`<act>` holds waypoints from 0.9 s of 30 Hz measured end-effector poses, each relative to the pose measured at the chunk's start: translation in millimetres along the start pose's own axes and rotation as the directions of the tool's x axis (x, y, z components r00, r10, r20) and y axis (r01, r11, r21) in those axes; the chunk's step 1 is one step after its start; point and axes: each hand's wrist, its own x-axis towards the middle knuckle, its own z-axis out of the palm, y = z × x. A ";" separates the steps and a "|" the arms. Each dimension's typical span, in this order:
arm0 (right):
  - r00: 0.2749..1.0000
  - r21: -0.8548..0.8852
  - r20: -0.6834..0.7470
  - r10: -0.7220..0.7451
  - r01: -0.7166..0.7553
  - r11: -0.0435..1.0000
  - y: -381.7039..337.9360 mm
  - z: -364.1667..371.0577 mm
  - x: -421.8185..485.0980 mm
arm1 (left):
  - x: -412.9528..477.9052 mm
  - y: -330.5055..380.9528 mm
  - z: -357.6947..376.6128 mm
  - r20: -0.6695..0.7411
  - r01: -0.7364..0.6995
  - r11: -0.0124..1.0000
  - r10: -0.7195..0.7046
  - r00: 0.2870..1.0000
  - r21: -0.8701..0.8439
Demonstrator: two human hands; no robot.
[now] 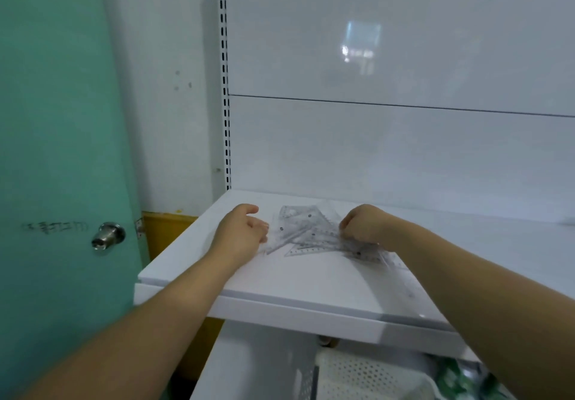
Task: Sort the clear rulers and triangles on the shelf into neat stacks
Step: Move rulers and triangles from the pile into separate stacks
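Cool, even, fairly bright light. A window-shaped patch of glare sits on the glossy back panel (361,41). A soft shadow lies on the shelf (311,281) beside the right arm (466,275), another on the wall (174,119) left of the upright (224,88). The clear rulers (311,237) nearly vanish against the white. Focus is soft overall, the near right corner is blurred, and the door (56,150) bows at the left edge.

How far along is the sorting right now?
Nothing looks done: no neat stack shows on the shelf. In hand: the pile of rulers and triangles lies jumbled; the right hand grips its right side, the left hand sits curled at its left edge, hold unclear. Left: all the sorting.
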 end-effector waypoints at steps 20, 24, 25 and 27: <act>0.911 -0.095 -0.376 -0.169 0.144 0.985 61.7 -23.7 -45.4 | -0.6 43.8 50.5 0.258 -0.212 0.968 0.173 0.951 0.132; 0.881 -0.045 -0.466 -0.088 0.076 0.996 105.8 -47.3 -77.6 | -27.1 64.4 90.9 0.336 -0.287 0.948 0.229 0.914 0.135; 0.873 -0.045 -0.482 -0.070 0.054 0.997 118.3 -54.4 -86.5 | -35.5 71.4 102.8 0.364 -0.308 0.941 0.241 0.900 0.137; 0.857 -0.049 -0.514 -0.042 0.020 0.999 145.5 -70.3 -106.7 | -52.4 86.6 130.5 0.424 -0.348 0.928 0.264 0.866 0.133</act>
